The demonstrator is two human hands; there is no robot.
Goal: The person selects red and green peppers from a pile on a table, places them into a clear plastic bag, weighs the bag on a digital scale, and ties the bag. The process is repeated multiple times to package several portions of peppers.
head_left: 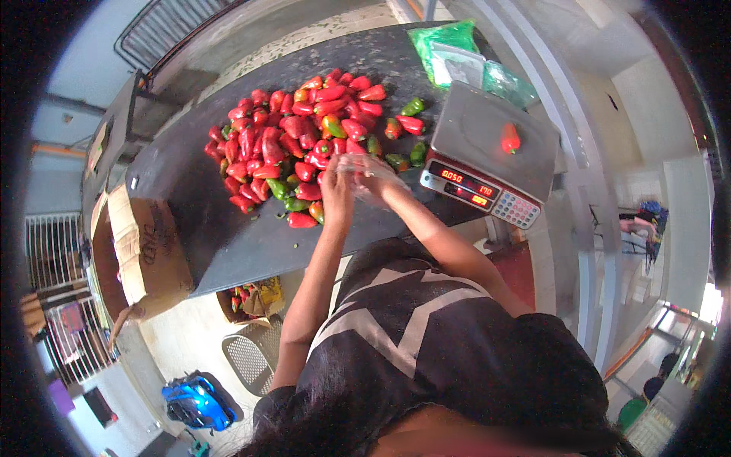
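My two hands are close together at the near edge of a big heap of red bell peppers, some of them green or partly green. A thin clear plastic bag is bunched between them. My left hand has its fingers curled at the bag's left side. My right hand grips the bag, with film around its fingers. Whether anything is inside the bag is hard to make out. To the right, a single orange-red pepper lies on the metal plate of a digital scale, whose red display is lit.
Green plastic bags lie behind the scale on the dark table. An open cardboard box stands at the table's left end. Below are another box with peppers, a grey plastic chair and a blue bag.
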